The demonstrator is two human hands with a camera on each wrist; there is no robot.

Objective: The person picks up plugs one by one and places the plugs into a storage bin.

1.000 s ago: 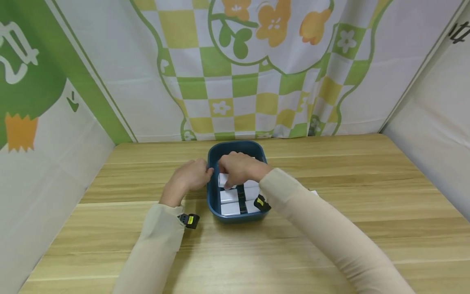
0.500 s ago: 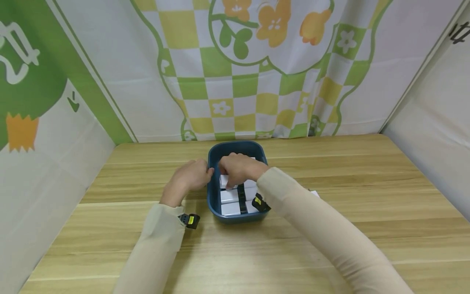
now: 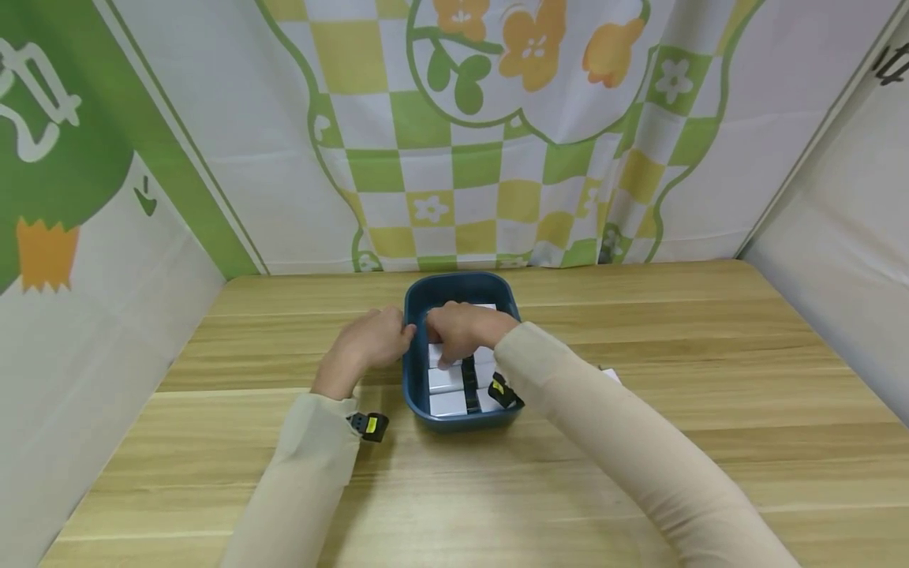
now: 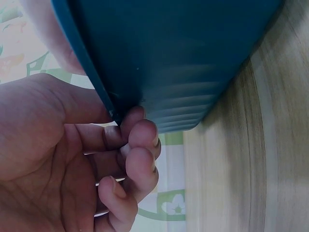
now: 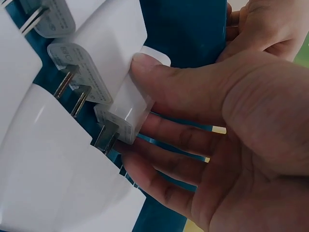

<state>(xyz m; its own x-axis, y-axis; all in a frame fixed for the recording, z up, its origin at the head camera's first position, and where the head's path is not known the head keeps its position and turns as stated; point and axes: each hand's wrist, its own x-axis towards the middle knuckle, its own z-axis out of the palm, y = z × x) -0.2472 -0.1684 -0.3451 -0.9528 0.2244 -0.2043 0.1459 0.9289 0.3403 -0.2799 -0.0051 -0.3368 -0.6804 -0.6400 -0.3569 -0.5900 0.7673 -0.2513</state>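
Observation:
A dark blue bin (image 3: 460,278) stands mid-table and holds several white plug chargers (image 3: 447,403). My left hand (image 3: 374,338) grips the bin's left rim; in the left wrist view its fingers (image 4: 140,145) curl against the outer wall (image 4: 183,58) with the thumb at the rim. My right hand (image 3: 461,331) reaches into the bin. In the right wrist view the right hand (image 5: 139,99) pinches one white charger (image 5: 123,116) between thumb and fingers, prongs pointing down-left, among other chargers (image 5: 63,179).
The wooden table (image 3: 639,473) is walled in by a green, yellow and white patterned cloth (image 3: 469,142) at the back and sides. A small white thing (image 3: 609,374) peeks out on the table behind my right forearm.
My right hand has sunk slightly lower into the bin with the charger. The left hand has stayed at the rim.

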